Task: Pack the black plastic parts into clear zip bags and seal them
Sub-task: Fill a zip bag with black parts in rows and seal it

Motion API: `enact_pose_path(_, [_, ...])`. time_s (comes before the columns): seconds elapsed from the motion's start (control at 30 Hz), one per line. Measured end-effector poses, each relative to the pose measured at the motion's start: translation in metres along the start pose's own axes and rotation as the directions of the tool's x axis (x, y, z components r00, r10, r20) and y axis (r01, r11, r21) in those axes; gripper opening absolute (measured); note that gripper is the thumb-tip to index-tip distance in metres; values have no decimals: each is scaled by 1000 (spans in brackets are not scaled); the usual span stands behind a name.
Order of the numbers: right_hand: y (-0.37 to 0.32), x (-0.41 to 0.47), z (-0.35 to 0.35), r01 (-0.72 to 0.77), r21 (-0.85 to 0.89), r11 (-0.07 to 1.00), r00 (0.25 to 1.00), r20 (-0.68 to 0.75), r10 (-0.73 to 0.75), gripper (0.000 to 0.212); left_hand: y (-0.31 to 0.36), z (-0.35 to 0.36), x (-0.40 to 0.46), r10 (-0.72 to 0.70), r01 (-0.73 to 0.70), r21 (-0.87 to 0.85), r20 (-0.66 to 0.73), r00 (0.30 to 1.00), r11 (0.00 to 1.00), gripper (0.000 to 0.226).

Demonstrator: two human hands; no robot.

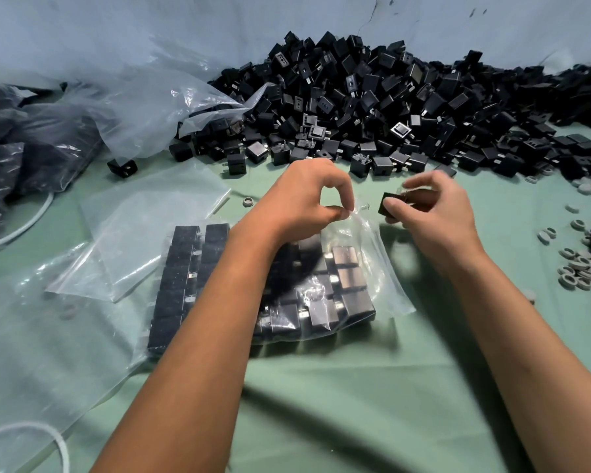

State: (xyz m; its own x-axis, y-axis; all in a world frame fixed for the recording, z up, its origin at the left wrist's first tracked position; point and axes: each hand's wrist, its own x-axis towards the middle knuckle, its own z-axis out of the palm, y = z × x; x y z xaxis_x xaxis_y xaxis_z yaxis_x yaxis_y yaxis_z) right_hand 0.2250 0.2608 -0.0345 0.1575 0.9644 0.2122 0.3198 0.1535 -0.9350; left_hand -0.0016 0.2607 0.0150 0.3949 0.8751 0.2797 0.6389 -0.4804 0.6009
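Observation:
A clear zip bag [386,268] lies on the green cloth in the middle, holding several black plastic parts [352,285] in neat rows. My left hand [301,203] pinches the bag's upper edge between thumb and forefinger and lifts it. Just right of the bag's mouth, my right hand [434,213] holds one black plastic part [389,203] in its fingertips. A big heap of loose black parts [389,104] fills the back of the table.
Empty clear bags [140,230] lie to the left, with large plastic sacks of dark parts [31,148] behind them. Small grey rings [580,264] are scattered at the right edge. A white cable [24,223] runs along the left. A pale wall stands behind the heap.

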Motion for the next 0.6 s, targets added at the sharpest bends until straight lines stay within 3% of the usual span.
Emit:
enact_pose_path(0.07, [3, -14, -6, 17, 105, 994, 991, 130, -31, 18, 0, 0, 0, 9, -9, -3, -22, 1000, 1000, 12])
enact_pose_path(0.17, [4, -24, -6, 56, 145, 988, 947, 305, -98, 24, 2, 1, 1, 34, -35, -19, -62, 997, 999, 13])
enact_pose_path(0.4, [-3, -29, 4, 229, 55, 972, 926, 297, -235, 13, 5, 7, 4, 76, -74, 23, -107, 991, 997, 12])
enact_pose_path(0.6, [-3, -27, 14, 249, -56, 967, 936, 272, -225, 2, 6, 7, 4, 81, -78, 33, -107, 991, 996, 11])
